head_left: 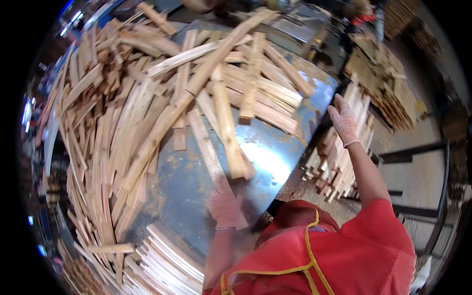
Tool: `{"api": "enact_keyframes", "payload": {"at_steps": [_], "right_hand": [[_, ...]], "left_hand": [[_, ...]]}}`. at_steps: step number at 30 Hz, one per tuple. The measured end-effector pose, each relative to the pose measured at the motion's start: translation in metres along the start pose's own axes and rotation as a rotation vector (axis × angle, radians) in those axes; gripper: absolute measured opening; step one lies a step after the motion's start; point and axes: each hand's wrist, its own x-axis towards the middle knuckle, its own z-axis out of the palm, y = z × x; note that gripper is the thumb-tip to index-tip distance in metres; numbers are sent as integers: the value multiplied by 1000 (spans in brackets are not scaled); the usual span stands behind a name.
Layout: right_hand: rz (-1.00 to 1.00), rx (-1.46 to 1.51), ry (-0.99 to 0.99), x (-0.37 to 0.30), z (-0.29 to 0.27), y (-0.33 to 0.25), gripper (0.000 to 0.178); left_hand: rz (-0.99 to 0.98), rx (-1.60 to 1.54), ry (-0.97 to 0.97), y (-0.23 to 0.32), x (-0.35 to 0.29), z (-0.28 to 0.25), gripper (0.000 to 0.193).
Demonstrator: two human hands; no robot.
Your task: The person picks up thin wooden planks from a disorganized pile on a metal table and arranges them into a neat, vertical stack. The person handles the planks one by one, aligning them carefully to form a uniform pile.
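My left hand [224, 204], in a pale work glove and slightly blurred, is closed on the near end of a flat wooden strip [205, 142]. That strip slants away across the metal tabletop [182, 187], and its far end meets other strips. Just right of it lies another pale strip [226, 132]. My right hand [342, 120], gloved too, reaches out past the table's right edge with its fingers stretched and nothing visible in them. Below and beside it is a stack of long, straight strips [339, 160].
A large, tangled heap of wooden strips [108, 128] covers the left and far side of the table. Near its lower left, pale strips [164, 260] lie side by side. Rough boards [381, 81] are piled at the far right, by a dark metal frame [413, 152].
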Motion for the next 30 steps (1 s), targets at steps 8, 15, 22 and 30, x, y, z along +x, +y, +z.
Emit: {"api": "enact_keyframes", "payload": {"at_steps": [8,15,22,30], "right_hand": [[-28,-306,-345,74,193,-144,93],[261,155,-362,43,218,-156,57],[353,998,-958,-164,175,-153,106],[374,675,-1580,-391,191,-177,94]], "left_hand": [[-307,-784,-132,-76,-85,21,91],[-289,-419,38,-106,-237,83,69],[-318,-65,510,-138,-300,138,56],[-663,-28,401,-203,-302,119,71]]}}
